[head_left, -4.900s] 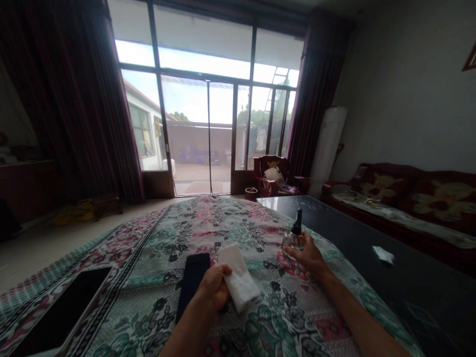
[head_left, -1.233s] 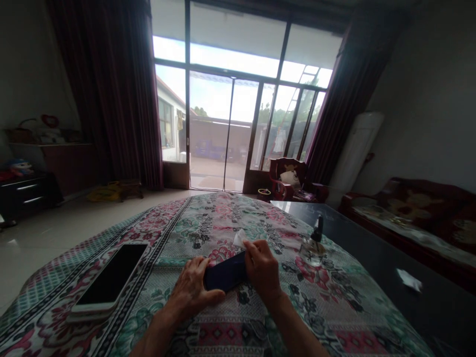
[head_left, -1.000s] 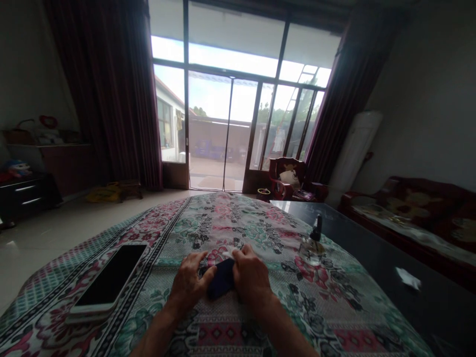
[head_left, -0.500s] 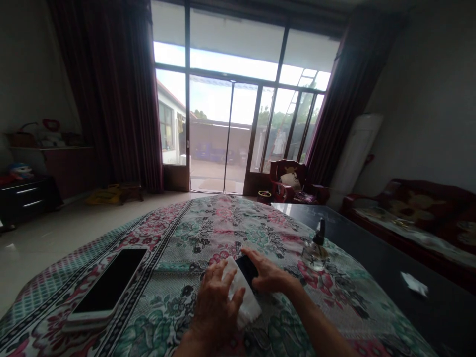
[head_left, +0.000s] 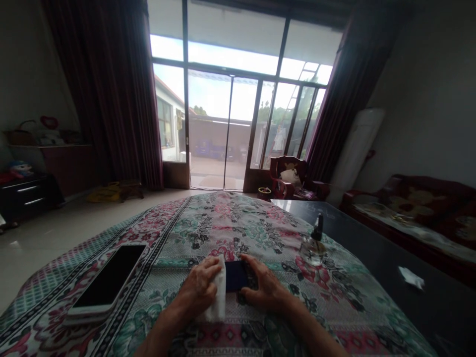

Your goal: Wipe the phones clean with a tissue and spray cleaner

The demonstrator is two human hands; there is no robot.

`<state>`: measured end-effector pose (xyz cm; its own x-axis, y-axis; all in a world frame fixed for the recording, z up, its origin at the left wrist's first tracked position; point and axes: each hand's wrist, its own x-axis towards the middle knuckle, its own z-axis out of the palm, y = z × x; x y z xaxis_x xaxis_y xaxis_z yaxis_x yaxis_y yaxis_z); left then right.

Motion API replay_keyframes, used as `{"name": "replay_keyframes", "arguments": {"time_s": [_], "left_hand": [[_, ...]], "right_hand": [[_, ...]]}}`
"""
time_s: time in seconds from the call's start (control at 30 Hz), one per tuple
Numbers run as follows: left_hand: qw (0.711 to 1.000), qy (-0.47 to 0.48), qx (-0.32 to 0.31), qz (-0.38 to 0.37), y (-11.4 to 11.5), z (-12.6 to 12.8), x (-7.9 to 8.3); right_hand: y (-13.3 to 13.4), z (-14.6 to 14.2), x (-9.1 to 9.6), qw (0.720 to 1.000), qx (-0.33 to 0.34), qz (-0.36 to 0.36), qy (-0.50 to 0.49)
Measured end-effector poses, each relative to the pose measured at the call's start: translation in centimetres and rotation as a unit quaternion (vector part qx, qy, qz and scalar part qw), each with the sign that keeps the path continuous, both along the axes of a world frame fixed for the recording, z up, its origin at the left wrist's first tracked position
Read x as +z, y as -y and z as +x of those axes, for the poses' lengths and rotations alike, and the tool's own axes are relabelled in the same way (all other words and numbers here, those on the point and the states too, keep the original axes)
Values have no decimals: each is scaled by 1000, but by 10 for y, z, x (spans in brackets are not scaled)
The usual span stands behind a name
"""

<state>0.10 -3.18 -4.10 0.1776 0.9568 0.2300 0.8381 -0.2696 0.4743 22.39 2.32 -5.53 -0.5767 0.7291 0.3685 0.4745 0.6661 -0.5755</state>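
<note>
Left hand, lower centre of the frame: fingers curled over a folded white cloth and pressing it onto the left end of a small dark phone. Right hand, just right of it: fingers spread and closed around the phone's right end, pinning it flat to the floral bedspread. The phone lies lengthwise between the two hands, in contact with both. Handling note, as a judgement: the wipe goes best with the right hand keeping the phone from sliding on the soft fabric, the cloth held flat under the fingertips rather than bunched, and strokes run in one direction along the glass with light pressure. Lower left: a larger phone with a white edge, screen dark and facing up, well apart from the hands. Right of centre: a small clear bottle with a dark nozzle cap, upright on the bedspread near the edge of a dark glossy table. Lower right: a crumpled white scrap on that table. Far right: a dark red sofa with patterned cushions. No brand, label or writing is legible on the phones, the bottle or the cloth; both screens are blank.
</note>
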Motion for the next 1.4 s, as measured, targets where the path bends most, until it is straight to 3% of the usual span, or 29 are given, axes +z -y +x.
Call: {"name": "replay_keyframes", "arguments": {"time_s": [0.2, 0.37, 0.57, 0.8, 1.07, 1.23, 1.4], "left_hand": [[997, -37, 52, 36, 4, 23, -5], [997, -63, 0, 45, 2, 41, -14], [993, -86, -68, 46, -2, 56, -10], [992, -81, -82, 50, 1, 26, -10], [993, -71, -12, 90, 2, -22, -27], [993, -83, 6, 89, 7, -24, -29], [990, -114, -11, 79, -3, 0, -20]], "right_hand": [[-5, 5, -2, 999, -6, -43, -30], [-7, 6, -4, 997, -2, -41, -60], [-8, 6, -7, 999, -19, -19, -46], [-3, 4, -2, 999, -21, 0, -39], [0, 4, 2, 999, -20, 11, -31], [-2, 2, 0, 1000, -15, 5, -20], [-5, 0, -5, 998, -19, -6, -53]]}}
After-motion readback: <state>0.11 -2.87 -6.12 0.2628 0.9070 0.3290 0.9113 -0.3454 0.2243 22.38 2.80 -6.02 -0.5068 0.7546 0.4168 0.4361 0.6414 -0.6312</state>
